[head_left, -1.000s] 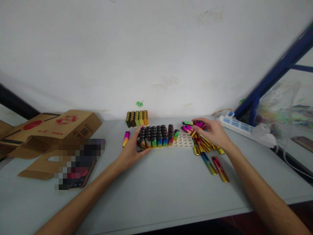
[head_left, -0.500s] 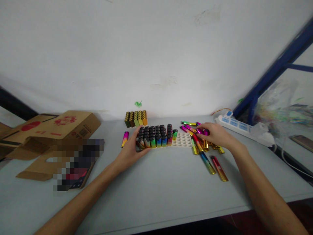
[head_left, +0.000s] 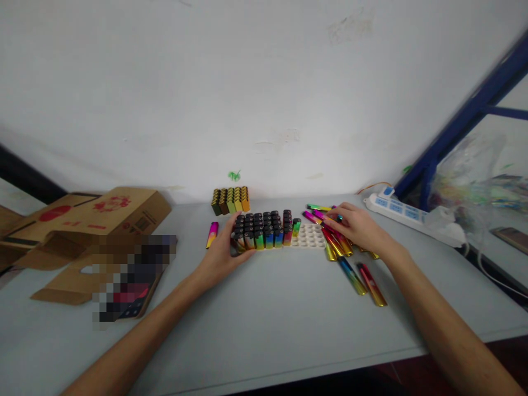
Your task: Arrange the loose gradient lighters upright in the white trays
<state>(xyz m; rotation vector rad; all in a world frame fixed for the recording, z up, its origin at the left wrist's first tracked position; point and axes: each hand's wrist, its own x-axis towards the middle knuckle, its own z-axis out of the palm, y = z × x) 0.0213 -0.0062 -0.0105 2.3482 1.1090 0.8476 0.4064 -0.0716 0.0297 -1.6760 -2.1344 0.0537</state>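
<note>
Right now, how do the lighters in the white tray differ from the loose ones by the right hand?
The tray lighters stand upright; the loose lighters lie down, several overlapping. The tray lighters sit in close rows; the loose lighters point different ways. The left hand is around the left end of the tray lighters, while the right hand is at the loose lighters. Both sets have multicoloured bodies.

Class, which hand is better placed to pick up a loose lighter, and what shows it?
Probably the right hand: it is at the loose lighters, beside the white tray. The left hand is farther off, holding the left end of the standing lighters.
</note>
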